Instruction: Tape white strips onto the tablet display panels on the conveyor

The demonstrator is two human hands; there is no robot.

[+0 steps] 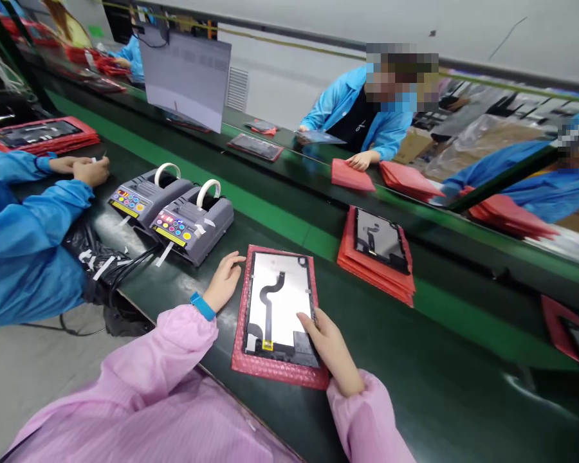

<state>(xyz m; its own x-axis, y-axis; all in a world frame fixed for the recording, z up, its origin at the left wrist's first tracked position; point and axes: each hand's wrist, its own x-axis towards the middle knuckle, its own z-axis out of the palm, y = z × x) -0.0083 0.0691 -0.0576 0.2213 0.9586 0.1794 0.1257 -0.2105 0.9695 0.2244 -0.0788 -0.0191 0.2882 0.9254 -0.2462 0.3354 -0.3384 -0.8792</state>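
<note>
A tablet screen (294, 296) lies back side up on a red bubble-wrap bag (284, 376) in front of me. Its back is silvery with a dark border, and a curved black ribbon cable runs down it to a yellow-marked connector. My right hand (332, 347) grips the screen's right edge, thumb on top and the other fingers partly hidden at the side. At the bag's left edge is my left hand (226, 278), its fingers loosely stretched and holding nothing; whether the fingertips touch the bag I cannot tell.
Two grey tape dispensers (193, 222) with white rolls stand left, cables beside them. A red bag stack (376, 283) bears another screen (381, 238) at right. A co-worker's hands (91, 168) are at far left. Across the bench, a person in blue (338, 96) handles a red bag (352, 177).
</note>
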